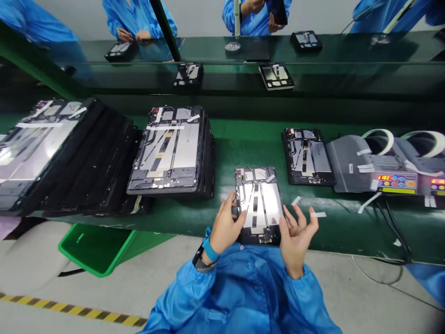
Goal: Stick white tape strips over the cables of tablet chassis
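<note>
An opened tablet (260, 199), with its silver battery area, ribbon cables and black frame exposed, lies in front of me at the bench's near edge. My left hand (225, 225) grips its left side, thumb on top and fingers at the edge. At the lower right edge, the thumb of my right hand (295, 236) touches the tablet while the other fingers are spread. One short white tape strip (318, 215) clings to a fingertip of that hand; a second tape strip (296, 201) is beside another fingertip. Another opened tablet (308, 157) lies behind, to the right.
Tall stacks of opened tablets (170, 148) stand at left. Grey tape dispensers (375, 162) with lit displays and cables are at right. A green bin (97, 248) sits below the bench edge. Co-workers in blue sleeves (163, 21) work across a raised shelf holding more tablets (276, 76).
</note>
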Demonstrator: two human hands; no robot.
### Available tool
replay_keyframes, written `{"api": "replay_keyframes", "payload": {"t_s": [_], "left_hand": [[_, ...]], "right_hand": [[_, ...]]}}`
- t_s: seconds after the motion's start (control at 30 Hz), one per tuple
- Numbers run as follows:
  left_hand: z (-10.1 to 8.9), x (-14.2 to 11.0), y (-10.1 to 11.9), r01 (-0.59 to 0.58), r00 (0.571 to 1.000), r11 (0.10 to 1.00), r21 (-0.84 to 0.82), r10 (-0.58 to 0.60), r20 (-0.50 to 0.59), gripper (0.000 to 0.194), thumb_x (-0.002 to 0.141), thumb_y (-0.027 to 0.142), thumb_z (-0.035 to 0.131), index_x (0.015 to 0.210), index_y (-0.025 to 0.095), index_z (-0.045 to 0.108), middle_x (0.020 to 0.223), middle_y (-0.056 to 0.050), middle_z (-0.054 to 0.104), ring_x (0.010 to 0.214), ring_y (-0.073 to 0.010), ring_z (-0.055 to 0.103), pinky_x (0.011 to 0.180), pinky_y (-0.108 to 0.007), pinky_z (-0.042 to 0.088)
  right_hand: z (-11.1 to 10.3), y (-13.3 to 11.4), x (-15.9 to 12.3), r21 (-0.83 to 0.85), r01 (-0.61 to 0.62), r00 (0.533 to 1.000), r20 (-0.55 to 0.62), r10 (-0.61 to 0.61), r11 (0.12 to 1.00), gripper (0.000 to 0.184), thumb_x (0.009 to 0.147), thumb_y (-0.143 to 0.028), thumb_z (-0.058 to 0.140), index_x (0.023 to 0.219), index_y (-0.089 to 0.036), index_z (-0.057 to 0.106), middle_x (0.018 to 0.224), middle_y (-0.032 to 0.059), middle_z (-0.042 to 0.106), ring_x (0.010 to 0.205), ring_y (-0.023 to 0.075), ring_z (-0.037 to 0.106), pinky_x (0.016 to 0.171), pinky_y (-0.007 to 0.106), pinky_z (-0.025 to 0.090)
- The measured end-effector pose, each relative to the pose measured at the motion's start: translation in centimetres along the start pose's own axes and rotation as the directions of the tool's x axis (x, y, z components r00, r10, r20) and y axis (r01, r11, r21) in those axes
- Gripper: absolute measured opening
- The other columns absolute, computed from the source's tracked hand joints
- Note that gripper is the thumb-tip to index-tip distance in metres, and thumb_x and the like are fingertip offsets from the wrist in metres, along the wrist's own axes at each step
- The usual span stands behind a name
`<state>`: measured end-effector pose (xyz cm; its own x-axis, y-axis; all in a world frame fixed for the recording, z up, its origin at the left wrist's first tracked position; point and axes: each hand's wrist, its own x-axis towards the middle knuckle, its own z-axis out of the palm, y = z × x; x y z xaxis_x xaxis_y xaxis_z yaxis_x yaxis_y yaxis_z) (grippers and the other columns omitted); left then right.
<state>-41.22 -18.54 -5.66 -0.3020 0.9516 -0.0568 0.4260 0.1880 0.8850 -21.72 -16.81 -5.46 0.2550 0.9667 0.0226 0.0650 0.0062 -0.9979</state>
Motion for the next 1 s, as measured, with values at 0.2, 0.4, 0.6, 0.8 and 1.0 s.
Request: {"api": "replay_keyframes", "payload": {"t_s": [0.2,0.4,0.6,0.8,1.0], "left_hand": [[-0.1,-0.4,1.0,-0.026,1.0,0.998,0.063,0.027,-0.017,0.061,0.095,0.029,0.069,0.152,0.022,0.048,0.125,-0.013,0.071,0.087,-0.0191,0.068,0.069,-0.031,0.06],[-0.5,4.8,1.6,-0.225,0.965,0.954,0.196,0.246,-0.088,0.021,0.093,0.021,0.07,0.114,0.022,0.067,0.119,-0.009,0.065,0.108,-0.0232,0.065,0.09,-0.035,0.057],[1.1,6.0,1.4,-0.195,0.962,0.964,0.183,0.224,-0.158,0.011,0.093,0.022,0.072,0.104,0.022,0.071,0.116,-0.008,0.061,0.107,-0.0224,0.067,0.086,-0.032,0.058],[1.2,6.2,1.5,-0.187,0.961,0.977,0.106,0.204,-0.186,0.005,0.095,0.02,0.069,0.092,0.02,0.073,0.111,-0.007,0.061,0.097,-0.0192,0.065,0.086,-0.032,0.056],[0.8,6.9,1.2,-0.14,0.976,0.99,0.021,0.142,-0.165,0.005,0.092,0.016,0.072,0.089,0.02,0.073,0.104,-0.005,0.06,0.086,-0.0166,0.06,0.081,-0.03,0.053]], "right_hand": [[-4.0,-0.1,2.2,-0.064,0.081,0.996,0.031,-0.079,0.995,0.081,0.093,-0.033,0.078,0.158,-0.031,0.029,0.147,0.019,0.056,0.126,0.0323,0.072,0.113,0.064,0.053],[-1.5,-2.3,6.8,-0.139,0.497,0.802,0.451,-0.392,0.856,0.091,0.093,-0.017,0.072,0.168,-0.034,0.022,0.161,0.0194,0.046,0.119,0.0282,0.073,0.119,0.062,0.051],[6.1,-3.0,13.4,0.057,0.652,0.357,0.857,-0.372,0.756,0.102,0.092,-0.007,0.058,0.174,-0.033,0.003,0.175,0.0148,0.03,0.148,0.0302,0.055,0.128,0.06,0.042],[8.3,-2.5,13.9,0.054,0.618,0.346,0.877,-0.334,0.784,0.099,0.092,-0.006,0.056,0.174,-0.036,0.009,0.16,0.0128,0.049,0.129,0.0259,0.065,0.119,0.054,0.05],[8.5,-3.0,14.2,0.008,0.588,0.416,0.854,-0.311,0.809,0.092,0.092,-0.008,0.056,0.173,-0.035,0.019,0.137,0.0096,0.063,0.104,0.0205,0.068,0.105,0.044,0.058]]}}
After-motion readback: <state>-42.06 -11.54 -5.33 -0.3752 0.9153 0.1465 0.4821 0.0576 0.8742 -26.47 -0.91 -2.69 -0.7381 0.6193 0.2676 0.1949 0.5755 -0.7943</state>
